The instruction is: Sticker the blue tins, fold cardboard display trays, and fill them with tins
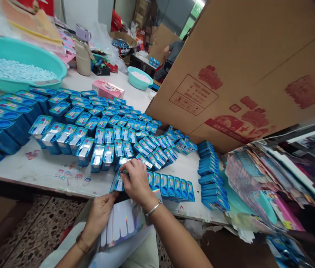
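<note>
My right hand [136, 181] is closed on a small blue box [119, 183] at the near edge of the white table [42, 169], fingers pressed on its top. A silver bangle circles that wrist. My left hand [99, 214] is below the table edge, fingers curled on a shiny holographic sticker sheet [119, 223] with white strips peeled out, resting on my lap. Just right of the held box stands a short row of the same blue boxes [171, 187]. Beyond it, several rows of blue boxes [101, 130] cover the table.
A large cardboard carton [238, 74] leans at the right. Stacked blue boxes [211, 175] and printed card sheets [269, 178] lie right of me. A teal basin of white pellets [18, 63], a smaller teal bowl [140, 78], a pink box [108, 88] and a bottle [83, 56] sit farther back. A person [171, 56] bends over in the background.
</note>
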`<state>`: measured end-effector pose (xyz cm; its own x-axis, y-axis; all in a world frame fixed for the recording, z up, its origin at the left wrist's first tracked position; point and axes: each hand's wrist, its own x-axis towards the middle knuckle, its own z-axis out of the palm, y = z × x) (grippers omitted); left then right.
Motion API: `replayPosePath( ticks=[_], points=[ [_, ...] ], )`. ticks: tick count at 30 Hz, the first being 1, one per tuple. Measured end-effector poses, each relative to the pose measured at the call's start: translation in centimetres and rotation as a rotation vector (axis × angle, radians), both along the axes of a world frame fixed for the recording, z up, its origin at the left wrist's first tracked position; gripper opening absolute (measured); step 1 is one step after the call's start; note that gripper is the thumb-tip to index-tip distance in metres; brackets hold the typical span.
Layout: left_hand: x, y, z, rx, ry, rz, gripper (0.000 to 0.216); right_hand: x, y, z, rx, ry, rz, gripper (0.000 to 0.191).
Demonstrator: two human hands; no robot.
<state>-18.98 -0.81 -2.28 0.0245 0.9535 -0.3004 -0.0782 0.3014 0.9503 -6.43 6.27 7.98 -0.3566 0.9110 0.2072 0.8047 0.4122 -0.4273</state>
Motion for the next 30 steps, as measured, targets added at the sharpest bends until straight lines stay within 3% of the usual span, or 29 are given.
replayPosePath(
  ticks=[3,5,8,11,14,17,21,23,27,30],
  points=[
    [-0.3,-0.1,-0.1,0.059,0.042,-0.009,0.062,0.2,-0.3,-0.1,0.037,0.049,-0.002,0.012],
    [-0.5,-0.6,0.7,0.093,0.055,-0.064,0.061,1.3,-1.3,0.9,0.061,0.158,0.037,0.019],
    [-0.6,-1.9,3.1,0.115,0.064,-0.292,0.055,4.2,-4.6,3.1,0.068,0.26,0.091,0.021],
    [-0.2,-3.1,5.7,0.093,0.048,-0.538,0.048,7.5,-9.1,4.3,-0.015,0.106,0.195,0.015],
    [0.9,-3.3,7.9,0.135,0.026,-0.676,0.043,9.9,-12.7,3.5,0.009,-0.046,0.202,0.016],
    [2.3,-2.9,9.7,0.278,0.165,-0.776,0.037,11.2,-14.5,1.8,0.177,-0.07,0.152,0.019],
    [4.1,-2.7,11.6,0.579,0.63,-0.736,0.035,12.3,-15.2,0.8,0.417,-0.074,0.135,0.029],
    [5.0,-3.0,11.9,0.633,0.7,-0.688,0.036,12.9,-15.2,0.9,0.498,-0.074,0.133,0.034],
    [6.1,-3.0,11.3,0.436,0.416,-0.695,0.036,14.1,-15.1,1.1,0.569,-0.058,0.18,0.042],
    [6.2,-2.6,10.5,0.253,0.176,-0.667,0.034,14.3,-14.8,0.8,0.533,-0.014,0.199,0.041]
  ],
)
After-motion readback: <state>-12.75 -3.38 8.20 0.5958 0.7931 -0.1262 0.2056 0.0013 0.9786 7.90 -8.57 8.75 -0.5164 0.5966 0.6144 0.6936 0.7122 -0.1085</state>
